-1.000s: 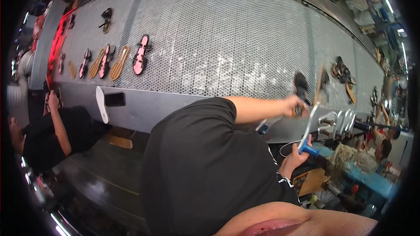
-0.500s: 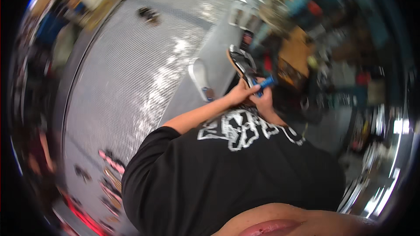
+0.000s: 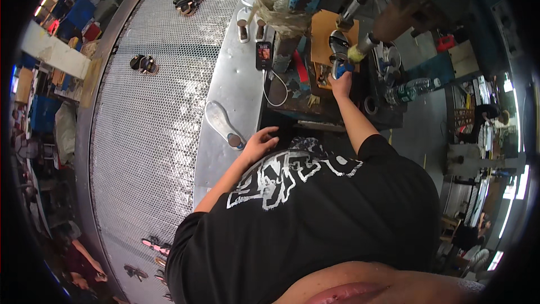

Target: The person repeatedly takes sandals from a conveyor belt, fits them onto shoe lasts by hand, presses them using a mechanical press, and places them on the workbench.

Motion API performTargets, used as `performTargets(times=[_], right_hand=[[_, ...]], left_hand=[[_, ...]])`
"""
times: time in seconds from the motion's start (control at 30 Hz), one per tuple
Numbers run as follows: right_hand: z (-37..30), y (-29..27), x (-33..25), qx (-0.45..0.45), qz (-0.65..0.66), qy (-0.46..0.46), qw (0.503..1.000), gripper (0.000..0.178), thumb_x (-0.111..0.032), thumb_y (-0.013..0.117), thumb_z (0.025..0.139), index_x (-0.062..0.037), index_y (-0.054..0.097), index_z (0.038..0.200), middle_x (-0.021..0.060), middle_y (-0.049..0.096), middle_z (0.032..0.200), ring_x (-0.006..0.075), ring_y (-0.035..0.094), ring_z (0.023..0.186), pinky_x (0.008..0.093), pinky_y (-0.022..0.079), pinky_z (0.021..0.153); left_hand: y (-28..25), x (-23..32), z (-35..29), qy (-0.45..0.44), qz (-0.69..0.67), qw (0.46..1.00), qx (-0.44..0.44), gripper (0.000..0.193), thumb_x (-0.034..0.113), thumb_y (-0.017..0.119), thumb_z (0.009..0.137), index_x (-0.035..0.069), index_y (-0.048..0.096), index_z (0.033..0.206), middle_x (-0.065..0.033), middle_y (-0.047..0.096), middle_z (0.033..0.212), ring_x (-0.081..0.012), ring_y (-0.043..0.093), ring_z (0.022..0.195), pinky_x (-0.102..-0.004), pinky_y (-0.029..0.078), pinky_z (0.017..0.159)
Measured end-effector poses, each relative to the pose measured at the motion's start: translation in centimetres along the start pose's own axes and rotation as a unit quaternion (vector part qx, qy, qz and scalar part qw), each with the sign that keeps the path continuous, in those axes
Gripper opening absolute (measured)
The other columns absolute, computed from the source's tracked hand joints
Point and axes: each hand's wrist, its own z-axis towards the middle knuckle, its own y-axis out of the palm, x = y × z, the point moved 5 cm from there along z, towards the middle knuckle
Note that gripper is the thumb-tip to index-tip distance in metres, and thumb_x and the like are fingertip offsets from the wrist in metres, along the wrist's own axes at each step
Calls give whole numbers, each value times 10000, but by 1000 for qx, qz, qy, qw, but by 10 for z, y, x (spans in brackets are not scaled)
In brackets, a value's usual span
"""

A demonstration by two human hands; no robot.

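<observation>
— Where are the hands?

— Left hand [image 3: 260,142] rests released on the counter [image 3: 225,87] edge, just beside the grey sole [image 3: 223,124]. Right hand [image 3: 341,81] has its fingers grasping a blue-handled tool [image 3: 341,68] at the black sandal [image 3: 338,42]; best to keep it steady.

— Anything unclear?

— The tool's tip is hidden, and the sandal's mount is too small to read.

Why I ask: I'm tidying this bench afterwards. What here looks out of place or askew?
One grey shoe sole lies alone and slanted on the metal ledge, close to the left hand, apart from the sandals on the mesh belt. The right hand holds a blue-handled tool at a sandal. Nothing looks spilled or broken.
</observation>
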Motion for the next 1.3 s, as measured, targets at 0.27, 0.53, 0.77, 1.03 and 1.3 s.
performTargets(times=[0.27, 0.53, 0.77, 1.03, 1.3], right_hand=[[-20, -36, -43, 27, 98, 9, 995, 786, -219, 770, 703, 51, 316, 1285, 249, 449, 1220, 400, 471, 1121, 428, 358, 972], [-198, 7, -209, -360, 205, -248, 876, 679, -111, 706, 707, -15, 351, 1277, 196, 404, 1342, 353, 369, 1273, 415, 285, 1062], [-235, 97, -247, -520, 102, -346, 774, 708, -114, 733, 681, -12, 358, 1272, 185, 450, 1272, 330, 406, 1219, 403, 284, 1043], [-233, 139, -273, -574, 60, -293, 762, 589, -33, 669, 725, -14, 387, 1243, 160, 433, 1236, 309, 439, 1168, 392, 342, 1001], [-246, 150, -287, -564, -41, -340, 752, 422, 7, 649, 684, -13, 493, 1075, 141, 493, 1032, 305, 514, 994, 375, 399, 906]], left_hand=[[-53, -46, -90, -2, -35, 984, 174, 408, 122, 668, 819, 113, 584, 1218, -29, 620, 819, -103, 578, 784, -260, 466, 760], [-108, -80, -186, 20, -38, 920, 388, 376, 91, 649, 796, 88, 608, 1169, -24, 605, 816, -113, 580, 767, -279, 481, 738], [-280, -109, -309, 61, 126, 739, 659, 264, 101, 589, 798, 37, 630, 1051, -143, 642, 923, -277, 614, 791, -360, 480, 749], [-416, -194, -629, -347, 273, 337, 831, 465, 192, 656, 757, 77, 573, 1200, -179, 543, 1190, -342, 500, 1135, -420, 420, 960], [-481, -296, -798, -626, 53, 327, 706, 608, 421, 557, 803, 16, 521, 1255, -221, 467, 1325, -385, 408, 1250, -474, 314, 1028]])
